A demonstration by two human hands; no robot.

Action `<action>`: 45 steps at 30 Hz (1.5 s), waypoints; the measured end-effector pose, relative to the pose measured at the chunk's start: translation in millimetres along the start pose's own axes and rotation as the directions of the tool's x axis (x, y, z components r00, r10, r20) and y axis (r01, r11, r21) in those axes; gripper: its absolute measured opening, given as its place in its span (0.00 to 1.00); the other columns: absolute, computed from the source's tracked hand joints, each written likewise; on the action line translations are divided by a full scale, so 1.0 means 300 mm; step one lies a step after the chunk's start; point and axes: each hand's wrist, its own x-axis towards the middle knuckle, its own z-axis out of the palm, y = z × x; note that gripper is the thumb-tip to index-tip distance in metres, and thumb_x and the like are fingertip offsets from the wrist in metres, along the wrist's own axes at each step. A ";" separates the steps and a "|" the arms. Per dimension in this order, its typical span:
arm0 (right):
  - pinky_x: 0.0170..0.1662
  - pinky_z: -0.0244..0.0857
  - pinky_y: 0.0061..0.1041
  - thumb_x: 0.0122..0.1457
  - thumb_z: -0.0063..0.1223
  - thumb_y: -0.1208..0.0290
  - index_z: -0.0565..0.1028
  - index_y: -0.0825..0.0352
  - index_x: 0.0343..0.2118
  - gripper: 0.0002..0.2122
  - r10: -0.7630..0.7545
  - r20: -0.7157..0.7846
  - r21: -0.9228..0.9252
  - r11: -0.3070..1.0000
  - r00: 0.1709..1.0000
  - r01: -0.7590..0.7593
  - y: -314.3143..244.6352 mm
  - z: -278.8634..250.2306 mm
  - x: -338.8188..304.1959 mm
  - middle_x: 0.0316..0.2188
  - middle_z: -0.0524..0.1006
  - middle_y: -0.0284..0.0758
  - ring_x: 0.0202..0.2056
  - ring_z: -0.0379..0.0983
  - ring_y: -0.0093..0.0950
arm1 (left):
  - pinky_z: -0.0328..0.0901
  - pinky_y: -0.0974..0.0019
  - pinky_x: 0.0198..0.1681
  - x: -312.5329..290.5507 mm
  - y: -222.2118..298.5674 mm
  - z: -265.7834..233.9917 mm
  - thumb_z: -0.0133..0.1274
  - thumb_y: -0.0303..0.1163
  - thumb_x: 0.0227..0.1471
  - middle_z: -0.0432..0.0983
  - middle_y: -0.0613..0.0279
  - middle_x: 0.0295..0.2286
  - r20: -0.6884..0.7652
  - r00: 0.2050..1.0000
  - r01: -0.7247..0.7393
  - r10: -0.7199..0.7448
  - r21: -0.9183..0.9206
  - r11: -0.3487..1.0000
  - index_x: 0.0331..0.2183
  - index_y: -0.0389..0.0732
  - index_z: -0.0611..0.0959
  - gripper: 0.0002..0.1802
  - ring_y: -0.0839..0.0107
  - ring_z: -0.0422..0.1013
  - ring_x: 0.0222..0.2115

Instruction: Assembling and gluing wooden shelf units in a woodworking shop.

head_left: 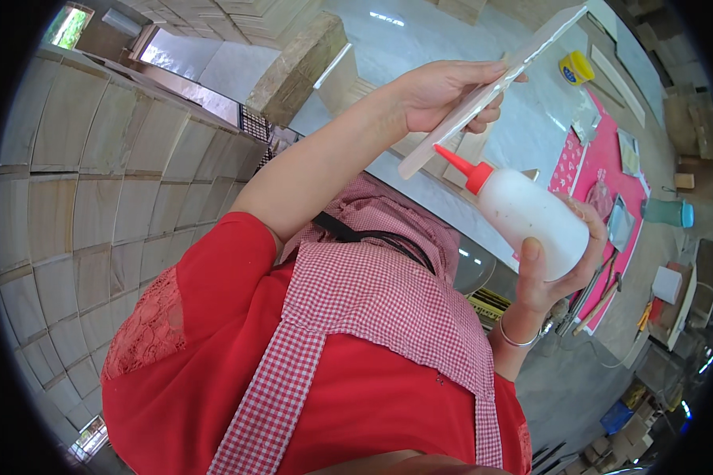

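My left hand is closed on a long, thin, pale board, held tilted above the worktable with its narrow edge turned up. White glue shows along that edge. In my right hand is a white squeeze bottle, the fingers wrapped round its body and the thumb on its near side. Its red nozzle points up and left, with the tip at the board's lower end. Whether the tip touches the edge I cannot tell.
The pale glossy worktable carries a thick wooden block, a yellow tub, a pink sheet and hand tools. A teal jar stands at the right. Stacked wooden pieces rise on my left.
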 end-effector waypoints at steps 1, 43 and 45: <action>0.46 0.67 0.29 0.47 0.66 0.61 0.65 0.75 0.48 0.31 -0.002 0.037 0.001 1.000 0.999 0.002 -0.003 -0.001 -0.005 0.41 0.71 0.42 0.41 0.72 0.32 | 0.51 0.76 0.21 0.003 0.001 -0.004 0.36 0.46 0.66 0.58 0.73 0.19 -0.015 1.000 -0.002 0.002 0.001 1.000 0.57 0.39 0.65 0.26 0.82 0.53 0.18; 0.46 0.67 0.26 0.46 0.67 0.72 0.67 0.72 0.48 0.27 -0.196 -0.117 -0.198 0.965 0.974 0.171 0.123 -0.024 0.138 0.42 0.72 0.40 0.42 0.71 0.29 | 0.51 0.77 0.20 -0.024 -0.040 -0.001 0.40 0.47 0.65 0.59 0.73 0.20 -0.156 0.979 0.103 -0.132 -0.177 0.979 0.40 0.48 0.73 0.14 0.82 0.54 0.19; 0.46 0.67 0.26 0.46 0.67 0.72 0.67 0.72 0.48 0.27 -0.207 -0.112 -0.196 0.963 0.972 0.182 0.121 -0.025 0.137 0.42 0.72 0.39 0.42 0.71 0.29 | 0.51 0.77 0.20 -0.029 -0.048 -0.010 0.40 0.46 0.65 0.58 0.73 0.20 -0.138 0.982 0.108 -0.133 -0.176 0.979 0.42 0.47 0.72 0.15 0.82 0.54 0.19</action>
